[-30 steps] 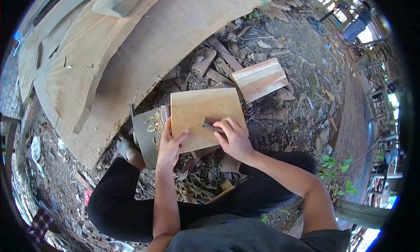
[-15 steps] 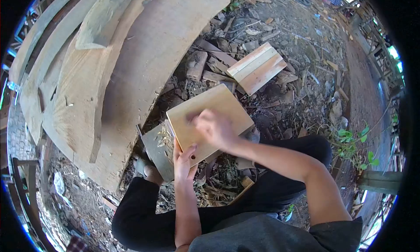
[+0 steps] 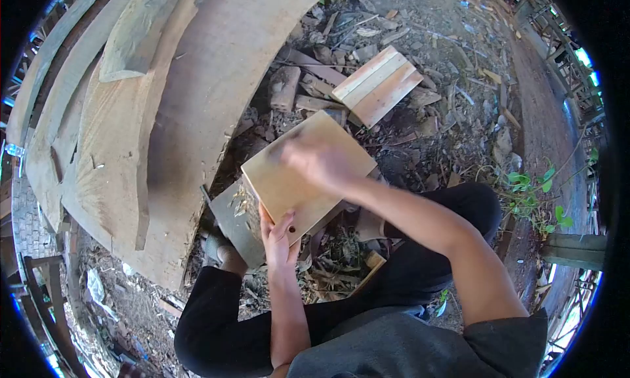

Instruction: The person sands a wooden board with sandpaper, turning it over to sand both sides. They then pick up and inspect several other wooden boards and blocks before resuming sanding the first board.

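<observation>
On the board (image 3: 305,174): right hand (image 3: 315,160), blurry, can't tell its grip
Board's near edge: left hand (image 3: 279,237) clamps it, probably steadying

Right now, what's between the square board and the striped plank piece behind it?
Head view: dirt and wood scraps lie between the square board and the striped plank piece.

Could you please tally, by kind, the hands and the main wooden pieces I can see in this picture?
Hands: 2, the left hand gripping the near edge of the board and the blurred right hand on top of it.
Pale square wooden boards held on the lap: 1.
Striped rectangular wooden panels on the ground: 1.
Large curved timber slabs: at least 2.
Total: 6.
</observation>
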`<state>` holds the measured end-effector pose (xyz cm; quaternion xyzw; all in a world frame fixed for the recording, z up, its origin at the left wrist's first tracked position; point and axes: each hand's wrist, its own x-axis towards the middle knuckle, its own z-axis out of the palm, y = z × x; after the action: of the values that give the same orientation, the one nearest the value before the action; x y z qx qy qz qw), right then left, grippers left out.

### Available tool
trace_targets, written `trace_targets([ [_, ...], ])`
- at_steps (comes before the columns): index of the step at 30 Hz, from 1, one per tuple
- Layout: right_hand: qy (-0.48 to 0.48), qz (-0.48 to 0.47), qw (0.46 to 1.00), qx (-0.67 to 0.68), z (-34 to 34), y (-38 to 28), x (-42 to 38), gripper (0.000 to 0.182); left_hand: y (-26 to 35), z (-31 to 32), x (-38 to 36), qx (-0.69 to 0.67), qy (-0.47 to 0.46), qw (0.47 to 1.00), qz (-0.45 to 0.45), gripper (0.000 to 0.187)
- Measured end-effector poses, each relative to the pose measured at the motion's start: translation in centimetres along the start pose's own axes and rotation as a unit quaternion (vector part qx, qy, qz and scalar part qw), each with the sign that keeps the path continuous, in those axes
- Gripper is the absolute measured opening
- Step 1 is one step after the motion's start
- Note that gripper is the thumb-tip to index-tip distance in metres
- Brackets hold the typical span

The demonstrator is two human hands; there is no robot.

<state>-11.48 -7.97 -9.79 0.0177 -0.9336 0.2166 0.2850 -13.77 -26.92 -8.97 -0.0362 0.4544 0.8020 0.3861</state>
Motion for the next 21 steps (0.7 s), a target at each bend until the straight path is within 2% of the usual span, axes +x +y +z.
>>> trace_targets([
  [2,0.098,0.22,0.97,-0.029,-0.7,2.6,1.1,0.011,-0.1,0.1,-0.2,0.002,0.006,1.0,0.006,0.065],
  [3,0.103,0.218,0.97,-0.032,-0.6,1.3,1.5,0.011,-0.1,0.3,0.1,0.002,0.003,1.0,0.005,0.066],
  [5,-0.12,0.246,0.961,-0.042,0.1,-3.7,1.0,0.005,-0.2,1.0,-0.2,-0.006,0.004,1.0,0.0,0.066],
  [6,0.038,0.061,0.995,-0.072,0.7,-5.4,0.3,0.006,-0.2,1.0,-0.2,-0.031,0.005,0.999,-0.014,0.065],
  [7,0.069,-0.016,0.997,0.026,1.4,-5.7,0.6,0.009,0.0,0.7,-0.2,-0.052,0.009,0.998,-0.026,0.065],
  [8,-0.017,0.047,0.998,0.03,0.9,-4.4,0.3,0.01,-1.0,-1.0,0.4,-0.032,-0.023,0.999,0.004,0.064],
  [9,-0.101,0.106,0.989,0.035,0.1,-2.3,0.8,0.011,-0.9,-1.2,0.2,-0.024,-0.016,1.0,0.004,0.064],
  [10,-0.098,0.105,0.989,0.041,0.0,0.1,1.5,0.011,-0.8,-0.7,0.2,-0.012,-0.012,1.0,0.014,0.063],
  [12,-0.049,0.294,0.951,-0.077,-0.1,4.0,2.3,0.01,-0.6,0.0,0.2,0.003,-0.03,0.999,0.03,0.055],
  [13,-0.044,0.298,0.95,-0.083,-0.6,2.3,2.3,0.01,-0.3,0.4,0.3,0.003,-0.038,0.999,0.027,0.055],
  [15,-0.108,0.197,0.968,-0.113,-0.5,-2.8,0.1,0.012,-0.5,1.1,0.1,-0.079,-0.03,0.996,0.018,0.048],
  [16,0.039,0.038,0.997,-0.046,-0.1,-3.7,-1.3,0.015,-1.0,0.8,0.2,-0.096,-0.038,0.994,0.024,0.044],
  [17,0.034,0.042,0.998,-0.042,-0.5,-2.9,-2.3,0.015,-1.6,0.5,0.1,-0.097,-0.032,0.995,0.02,0.044],
  [19,-0.048,0.159,0.986,-0.005,-2.5,-0.1,-3.9,0.017,-2.0,0.6,-0.3,-0.124,-0.013,0.992,0.034,0.044],
  [21,-0.083,0.369,0.916,-0.134,-5.1,3.4,-4.1,0.016,-1.6,1.2,-0.7,-0.123,-0.006,0.992,0.038,0.049],
])
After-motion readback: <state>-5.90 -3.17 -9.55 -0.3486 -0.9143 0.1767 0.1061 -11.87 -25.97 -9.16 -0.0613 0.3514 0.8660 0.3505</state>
